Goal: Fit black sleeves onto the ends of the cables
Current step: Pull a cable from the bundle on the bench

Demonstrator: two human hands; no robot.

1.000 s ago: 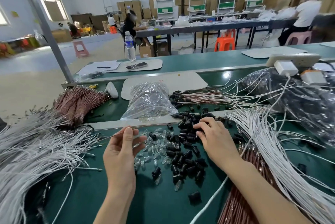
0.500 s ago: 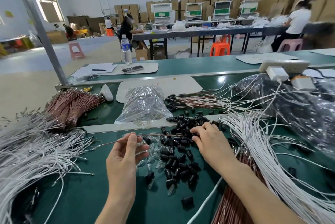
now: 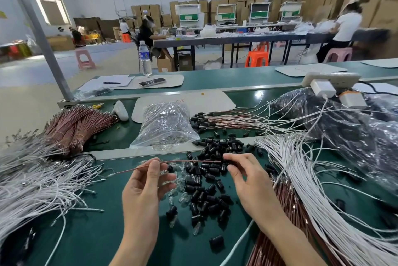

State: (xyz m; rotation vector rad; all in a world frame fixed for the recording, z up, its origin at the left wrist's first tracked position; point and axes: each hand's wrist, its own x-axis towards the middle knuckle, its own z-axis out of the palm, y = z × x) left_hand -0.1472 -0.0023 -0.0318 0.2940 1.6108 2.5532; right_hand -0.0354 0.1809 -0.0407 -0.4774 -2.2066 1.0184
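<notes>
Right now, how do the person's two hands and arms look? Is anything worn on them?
Both are bare. The left hand and the right hand have no gloves, and no ring shows on the fingers. No watch or band shows at either wrist. The left forearm and the right forearm are uncovered as far as the picture's edge, with no sleeve in view.

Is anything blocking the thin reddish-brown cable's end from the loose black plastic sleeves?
Nothing visible does. The left hand pinches the thin reddish-brown cable; its end reaches the fingertips of the right hand, directly over the pile of black plastic sleeves.
</notes>
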